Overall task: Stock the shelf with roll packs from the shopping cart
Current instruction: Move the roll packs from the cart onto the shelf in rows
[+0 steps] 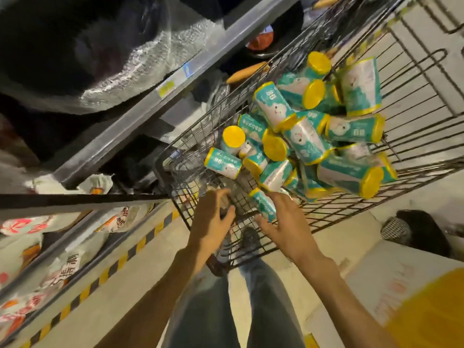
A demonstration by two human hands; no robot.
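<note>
Two hands reach into the near end of the shopping cart (414, 101); from my seat I see the right hand (283, 222) with thumb and fingers curled round a teal roll pack (262, 205) with a yellow end, which lies against the cart's near wire wall; the left hand (211, 217) sits just beside it with fingers bent toward something pale and blurred, and I cannot tell whether it has hold of anything. Many more roll packs (313, 131) lie heaped in the cart's basket, tilted every way, yellow ends showing; the grey shelf (140, 109) runs along the left of the cart, with wrapped goods on it; lower shelves hold white bags (22, 226) with red print; a black-and-yellow floor stripe (120, 259) runs along the shelf base.
</note>
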